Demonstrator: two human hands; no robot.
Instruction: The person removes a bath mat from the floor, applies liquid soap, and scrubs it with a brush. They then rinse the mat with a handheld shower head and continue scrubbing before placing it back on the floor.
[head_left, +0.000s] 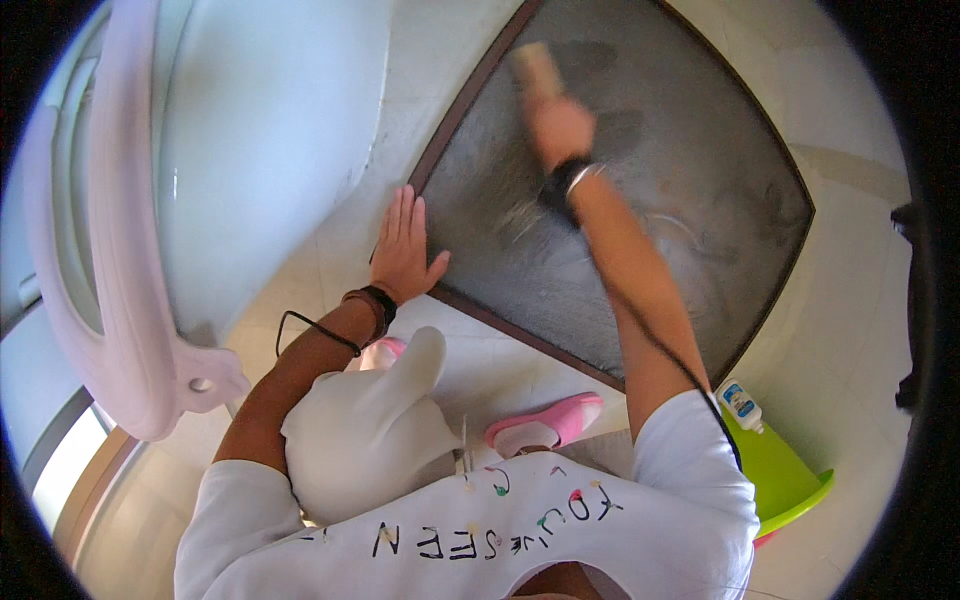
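Note:
A large dark flat panel with a brown edge frame lies at a slant before me, with whitish smears on its surface. My right hand, blurred, is over its upper part and grips a tan block-like thing, perhaps a brush or sponge; the blur hides which. My left hand rests flat with fingers spread on the panel's left corner, holding nothing. Both wrists wear dark bands with a thin black cord.
A white bathtub-like fixture and a pale pink curved plastic frame stand at the left. At lower right are a lime-green basin and a white bottle. A pink slipper is on my foot on the tiled floor.

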